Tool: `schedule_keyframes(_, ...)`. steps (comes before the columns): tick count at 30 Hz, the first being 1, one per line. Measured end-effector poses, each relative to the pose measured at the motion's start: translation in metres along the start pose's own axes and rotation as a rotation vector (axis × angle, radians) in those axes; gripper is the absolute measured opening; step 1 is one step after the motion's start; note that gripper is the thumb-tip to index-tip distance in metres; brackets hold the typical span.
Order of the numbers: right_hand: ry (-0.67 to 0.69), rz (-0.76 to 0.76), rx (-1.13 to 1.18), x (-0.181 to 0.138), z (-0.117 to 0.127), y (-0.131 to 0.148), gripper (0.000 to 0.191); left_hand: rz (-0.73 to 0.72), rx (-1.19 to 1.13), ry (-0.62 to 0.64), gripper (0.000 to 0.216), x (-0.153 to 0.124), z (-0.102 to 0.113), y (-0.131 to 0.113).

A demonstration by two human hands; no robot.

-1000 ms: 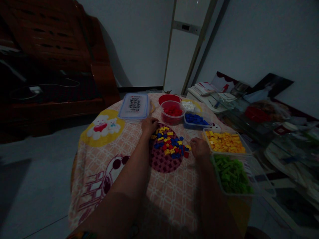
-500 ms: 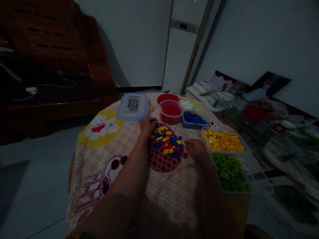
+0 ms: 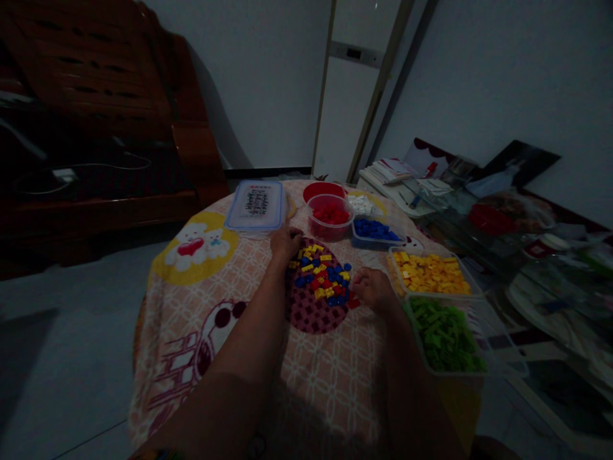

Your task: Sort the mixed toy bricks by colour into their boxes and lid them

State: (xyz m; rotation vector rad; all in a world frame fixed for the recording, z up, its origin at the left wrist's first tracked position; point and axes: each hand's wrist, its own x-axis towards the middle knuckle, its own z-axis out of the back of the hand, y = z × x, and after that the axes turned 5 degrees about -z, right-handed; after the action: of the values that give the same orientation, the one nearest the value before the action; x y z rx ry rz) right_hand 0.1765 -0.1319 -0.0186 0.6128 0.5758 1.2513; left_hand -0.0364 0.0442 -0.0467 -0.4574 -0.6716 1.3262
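A heap of small yellow, blue and red bricks (image 3: 322,275) lies on a dark red patch of the patterned tablecloth (image 3: 211,300). My left hand (image 3: 284,243) rests at the heap's far left edge, fingers curled down onto the cloth. My right hand (image 3: 374,290) sits at the heap's right edge, fingers bent toward a red brick (image 3: 353,303); whether it grips anything is hidden in the dim light.
Behind the heap stand a tub of red bricks (image 3: 330,216), a tub of blue bricks (image 3: 376,230) and a lidded box (image 3: 257,204). On the right are a yellow-brick tray (image 3: 428,271) and a green-brick tray (image 3: 445,335). Cluttered shelves lie beyond.
My right hand has slid left from beside the yellow tray to the heap's right edge. The left hand has barely moved.
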Motion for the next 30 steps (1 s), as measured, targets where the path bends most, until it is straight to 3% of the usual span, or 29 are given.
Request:
schedule_keyframes(6,-0.035,-0.109,0.430,0.015,0.002,0.019,0.015,0.009,0.002,0.008,0.028,0.000,0.001,0.000)
schedule_keyframes(9,-0.199,-0.066,0.607,0.037,0.002,0.046,0.020,0.005,-0.004,0.008,0.029,0.000,0.001,0.000)
schedule_keyframes(13,-0.443,0.144,0.796,0.055,0.005,0.073,0.038,0.010,-0.025,0.007,0.029,-0.001,0.002,0.000)
schedule_keyframes(17,-0.425,0.105,0.684,0.042,0.004,0.065,0.040,0.004,0.002,0.003,0.028,-0.001,0.004,-0.002)
schedule_keyframes(22,-0.297,-0.055,0.434,0.005,0.003,0.028,0.037,-0.012,0.015,0.006,0.029,-0.001,0.002,-0.002)
schedule_keyframes(30,-0.029,0.014,-0.229,-0.038,-0.001,-0.005,0.021,-0.015,0.017,0.003,0.028,0.000,0.001,-0.002)
